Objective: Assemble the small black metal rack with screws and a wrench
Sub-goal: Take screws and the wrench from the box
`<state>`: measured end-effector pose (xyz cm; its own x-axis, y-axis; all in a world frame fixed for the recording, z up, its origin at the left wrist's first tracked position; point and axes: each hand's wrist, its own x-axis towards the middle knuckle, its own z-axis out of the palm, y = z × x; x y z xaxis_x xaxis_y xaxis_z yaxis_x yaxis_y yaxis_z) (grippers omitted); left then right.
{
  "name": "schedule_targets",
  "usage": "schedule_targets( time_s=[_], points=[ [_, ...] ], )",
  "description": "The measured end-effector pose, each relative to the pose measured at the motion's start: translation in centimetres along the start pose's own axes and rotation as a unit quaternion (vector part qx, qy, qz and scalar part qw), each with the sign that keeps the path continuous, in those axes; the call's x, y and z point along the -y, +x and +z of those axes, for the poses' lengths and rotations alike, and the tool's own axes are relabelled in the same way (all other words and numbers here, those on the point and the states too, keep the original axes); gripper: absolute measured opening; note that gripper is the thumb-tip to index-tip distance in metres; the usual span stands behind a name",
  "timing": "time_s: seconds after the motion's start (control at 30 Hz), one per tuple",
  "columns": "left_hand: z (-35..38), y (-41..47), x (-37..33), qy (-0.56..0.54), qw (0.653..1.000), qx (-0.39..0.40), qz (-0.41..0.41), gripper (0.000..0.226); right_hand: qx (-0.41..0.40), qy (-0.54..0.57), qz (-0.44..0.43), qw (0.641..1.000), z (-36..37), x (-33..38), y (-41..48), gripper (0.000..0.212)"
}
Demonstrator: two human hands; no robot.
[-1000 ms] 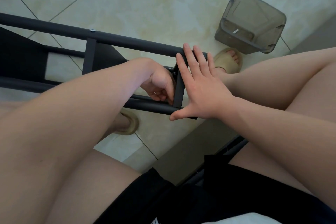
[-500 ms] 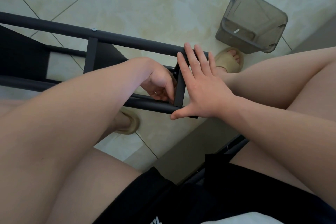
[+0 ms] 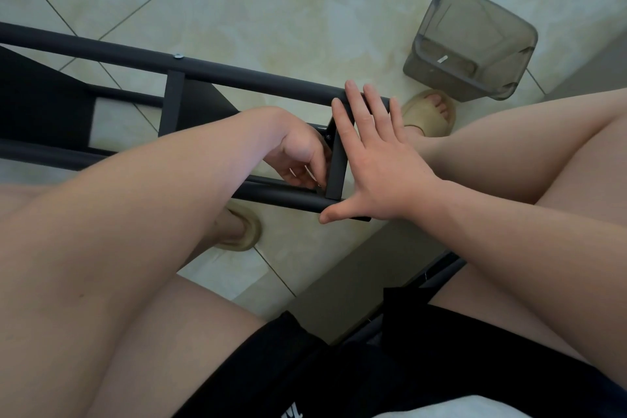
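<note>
At floor level between the seated person's knees, the black rack (image 3: 237, 76) lies on its side over the tiles. Its two long tubes run from the left edge of view to the right end, where both hands work.

Right hand (image 3: 380, 159): flat and spread. Straight fingers lie along the outer face of the end crossbar (image 3: 337, 163) and reach the far tube. The thumb is splayed under the near tube (image 3: 281, 195). It presses rather than grasps, apparently as a brace.

Left hand (image 3: 302, 153): fingers curled in against the inner face of the crossbar, low, near its joint with the near tube. The fingertips pinch a small bright item (image 3: 319, 184). Whether it is a screw or the wrench cannot be told; most of it is hidden.

One screw head (image 3: 178, 56) shows on the far tube above the next crossbar to the left, so that joint reads as already fastened.

Grey plastic container (image 3: 434, 75) stands far right on the floor, well apart from the rack, with a small pale piece inside.

Judged step: fastening the end crossbar at its near joint.

Next move calls for the brace to hold the crossbar square while the fastener seats straight in its hole. A skewed start risks cross-threading or a dropped part.
</note>
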<state>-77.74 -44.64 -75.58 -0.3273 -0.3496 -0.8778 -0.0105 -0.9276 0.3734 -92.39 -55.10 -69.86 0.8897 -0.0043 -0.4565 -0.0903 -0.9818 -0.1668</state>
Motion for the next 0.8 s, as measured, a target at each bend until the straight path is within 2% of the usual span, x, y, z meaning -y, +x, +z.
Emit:
schedule_targets(
  time_s=[0.13, 0.27, 0.53, 0.8],
  points=[
    [-0.27, -0.19, 0.18, 0.009, 1.0, -0.005, -0.021, 0.019, -0.003, -0.002, -0.001, 1.0, 0.17, 0.08, 0.05, 0.155],
    [0.11, 0.18, 0.32, 0.009, 1.0, -0.005, -0.022, 0.007, -0.005, -0.004, -0.001, 1.0, 0.18, 0.0, 0.07, 0.155],
    [-0.29, 0.03, 0.27, -0.007, 1.0, 0.002, 0.0, 0.018, -0.001, -0.004, 0.001, 1.0, 0.11, 0.01, 0.06, 0.155],
    [0.33, 0.4, 0.29, -0.001, 1.0, 0.006, -0.015, 0.009, -0.004, -0.002, 0.0, 1.0, 0.14, 0.04, 0.03, 0.155]
  ],
)
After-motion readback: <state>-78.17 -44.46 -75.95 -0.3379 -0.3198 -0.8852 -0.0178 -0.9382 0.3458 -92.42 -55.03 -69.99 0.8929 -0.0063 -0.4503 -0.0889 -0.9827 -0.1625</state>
